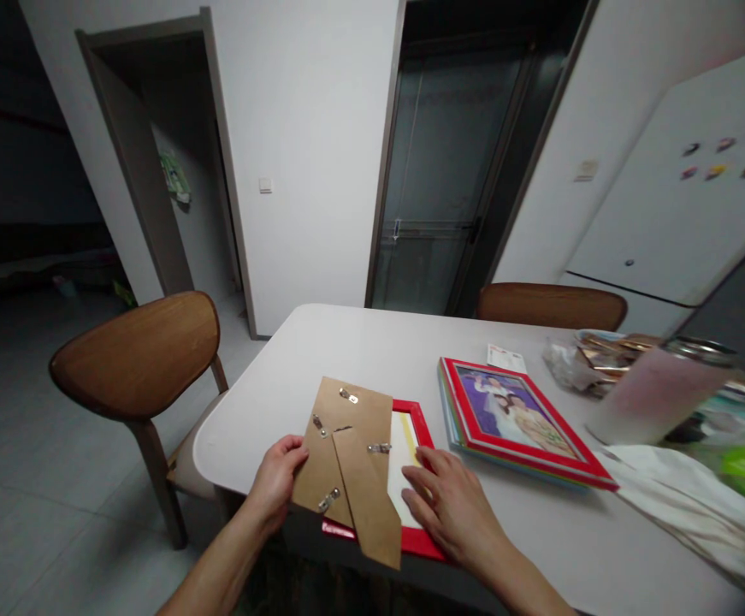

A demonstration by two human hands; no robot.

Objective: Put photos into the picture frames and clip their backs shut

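Note:
Between thumb and fingers, my left hand (277,479) grips the left edge of a brown picture-frame backing board (321,453). Metal clips and a fold-out stand (369,496) are on the board's upper face. Under its right side lies a red picture frame (424,541), face down, with a white sheet (398,479) showing inside it. The board covers much of the frame. My right hand (446,505) rests over the frame's right side, fingers apart and slightly bent, touching the sheet or the rim.
A stack of frames, with a red framed photo (513,411) on top, lies right of my hands. Beyond it are a small card (505,358), a pinkish jar (660,393), plastic bags and a white cloth (699,496). Wooden chairs (141,355) stand at the table (359,342).

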